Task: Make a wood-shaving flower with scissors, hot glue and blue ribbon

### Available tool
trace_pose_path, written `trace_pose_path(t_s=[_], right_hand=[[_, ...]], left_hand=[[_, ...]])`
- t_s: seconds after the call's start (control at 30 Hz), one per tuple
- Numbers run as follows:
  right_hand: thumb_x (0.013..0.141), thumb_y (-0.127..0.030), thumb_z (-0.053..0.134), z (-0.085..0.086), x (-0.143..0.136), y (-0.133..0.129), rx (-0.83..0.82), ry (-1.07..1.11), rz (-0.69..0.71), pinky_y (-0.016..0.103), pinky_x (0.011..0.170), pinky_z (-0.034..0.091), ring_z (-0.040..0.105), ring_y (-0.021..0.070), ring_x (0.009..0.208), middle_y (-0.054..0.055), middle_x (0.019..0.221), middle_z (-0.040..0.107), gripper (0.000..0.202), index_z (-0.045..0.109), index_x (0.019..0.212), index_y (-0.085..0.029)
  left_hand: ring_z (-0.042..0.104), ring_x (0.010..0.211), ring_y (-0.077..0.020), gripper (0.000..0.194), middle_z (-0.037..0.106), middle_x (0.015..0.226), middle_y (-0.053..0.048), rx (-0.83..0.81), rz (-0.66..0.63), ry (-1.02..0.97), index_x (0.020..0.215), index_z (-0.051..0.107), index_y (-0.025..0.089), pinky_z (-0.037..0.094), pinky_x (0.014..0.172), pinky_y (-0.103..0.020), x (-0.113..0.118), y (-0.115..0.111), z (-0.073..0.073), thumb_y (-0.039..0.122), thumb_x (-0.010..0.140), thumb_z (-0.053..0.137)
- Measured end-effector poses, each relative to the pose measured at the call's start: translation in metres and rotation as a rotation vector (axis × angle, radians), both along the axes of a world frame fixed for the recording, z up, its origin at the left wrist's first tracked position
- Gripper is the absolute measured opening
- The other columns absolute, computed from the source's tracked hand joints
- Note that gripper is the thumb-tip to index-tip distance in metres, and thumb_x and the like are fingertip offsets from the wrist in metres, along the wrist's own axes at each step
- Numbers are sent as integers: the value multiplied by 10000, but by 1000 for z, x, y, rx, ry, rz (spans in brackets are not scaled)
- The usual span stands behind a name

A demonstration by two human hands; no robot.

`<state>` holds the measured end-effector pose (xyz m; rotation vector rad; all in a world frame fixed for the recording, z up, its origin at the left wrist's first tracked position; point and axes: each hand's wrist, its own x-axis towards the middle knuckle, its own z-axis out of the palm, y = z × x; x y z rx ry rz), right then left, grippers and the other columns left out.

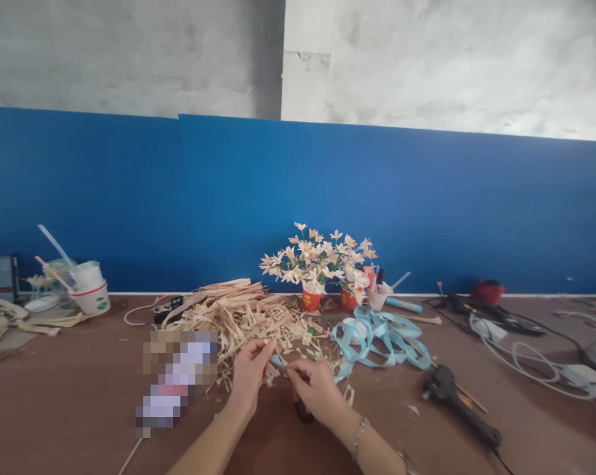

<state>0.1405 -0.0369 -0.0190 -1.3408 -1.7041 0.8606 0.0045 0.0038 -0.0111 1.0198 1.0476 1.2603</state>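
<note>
A short piece of light blue ribbon (278,361) stretches between my two hands above the table. My left hand (249,373) pinches its left end with closed fingers. The other end sits in the fingertips of my right hand (317,390), which wears a bracelet at the wrist. Partly hidden beneath that hand lies a dark, curved handle (303,413); what it belongs to cannot be made out. Just beyond both hands spreads a pile of pale dried husk strips (258,316). A long tangle of light blue ribbon (377,340) rests to the right.
Pale husk flowers (317,257) stand in red paper cups (311,300) at the back. A black glue gun (461,406) and white cables (520,363) occupy the right side. On the left are a blurred-out phone-like object (179,382) and a white cup (90,298). Behind runs a blue partition (228,198).
</note>
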Motion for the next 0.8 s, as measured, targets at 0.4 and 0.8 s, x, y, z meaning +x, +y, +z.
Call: trace_pose_path(t_s=[0.4,0.8], right_hand=[[843,-314,396,2,-1,0,-30,-32,-4,165,377,323,407,61,322,-39,477,526,260,575,726,-165],[855,-399,360,-8,-4,1,-76,41,-11,142,279,253,390,58,281,-37,475,535,311,553,768,-171]], left_hand=[[270,283,-32,309,365,314,95,2,-2,4,648,601,134,193,291,-134,2,-2,0,437,620,656],[271,289,-32,291,356,298,95,9,-6,16,649,591,138,174,299,-127,2,-2,-2,424,638,646]])
